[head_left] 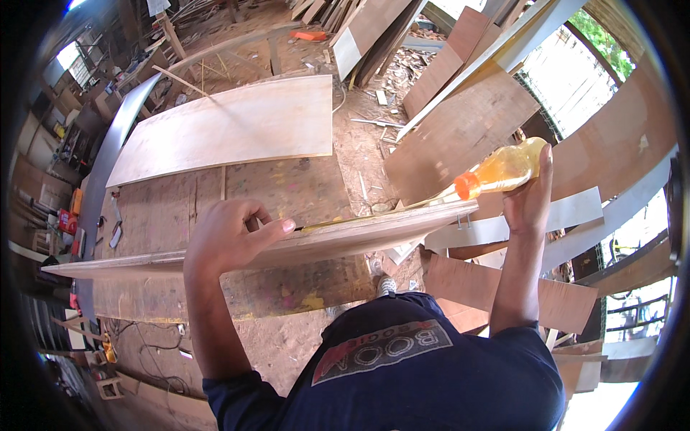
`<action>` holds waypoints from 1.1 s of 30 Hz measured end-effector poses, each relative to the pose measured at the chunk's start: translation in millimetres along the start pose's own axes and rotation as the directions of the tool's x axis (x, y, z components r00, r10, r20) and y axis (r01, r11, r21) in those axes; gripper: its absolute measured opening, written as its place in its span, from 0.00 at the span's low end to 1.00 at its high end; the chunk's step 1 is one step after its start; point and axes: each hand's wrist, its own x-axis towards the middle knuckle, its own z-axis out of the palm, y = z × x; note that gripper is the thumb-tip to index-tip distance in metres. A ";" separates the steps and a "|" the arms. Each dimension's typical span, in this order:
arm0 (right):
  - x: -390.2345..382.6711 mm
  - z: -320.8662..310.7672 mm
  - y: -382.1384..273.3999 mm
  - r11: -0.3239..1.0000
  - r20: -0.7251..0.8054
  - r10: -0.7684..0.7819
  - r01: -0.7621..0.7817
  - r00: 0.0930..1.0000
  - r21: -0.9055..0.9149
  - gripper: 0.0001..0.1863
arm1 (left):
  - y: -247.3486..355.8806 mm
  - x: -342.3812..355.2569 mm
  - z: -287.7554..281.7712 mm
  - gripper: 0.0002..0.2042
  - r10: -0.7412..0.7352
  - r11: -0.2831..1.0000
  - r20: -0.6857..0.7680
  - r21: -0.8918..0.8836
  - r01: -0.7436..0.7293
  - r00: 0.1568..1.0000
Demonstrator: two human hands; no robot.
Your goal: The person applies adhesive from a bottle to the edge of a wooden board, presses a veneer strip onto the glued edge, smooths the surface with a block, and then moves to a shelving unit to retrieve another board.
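Observation:
A long wooden panel stands on its narrow edge across the workbench in front of me, its layered top edge facing up. My left hand is closed over that top edge left of the middle, fingers curled and thumb lying along it; the lower fingers are hidden. Gripped in my right hand is a clear squeeze bottle of yellowish liquid with an orange cap. The bottle is tipped sideways, cap toward the panel's right end. A thin yellowish streak runs along part of the top edge.
Beyond the panel a pale plywood sheet lies on the stained workbench. Sheets and boards lean at the right. Hand tools rest at the bench's left. Wood scraps litter the dirt floor, and cables lie at lower left.

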 end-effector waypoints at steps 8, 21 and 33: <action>0.4 31.5 -7.9 0.993 0.038 -0.006 0.001 0.999 0.117 0.28 | -3.1 -2.4 3.0 0.25 -0.038 0.999 -0.009 -0.034 0.038 0.999; -9.4 112.2 5.7 0.998 0.205 0.043 -0.051 0.978 0.034 0.29 | -3.5 -4.6 -1.1 0.24 -0.017 0.998 -0.039 -0.057 0.015 0.999; -24.1 161.4 9.8 0.999 0.228 0.001 -0.012 0.974 0.047 0.29 | -22.8 6.2 7.9 0.24 -0.063 0.973 -0.193 -0.230 0.017 0.979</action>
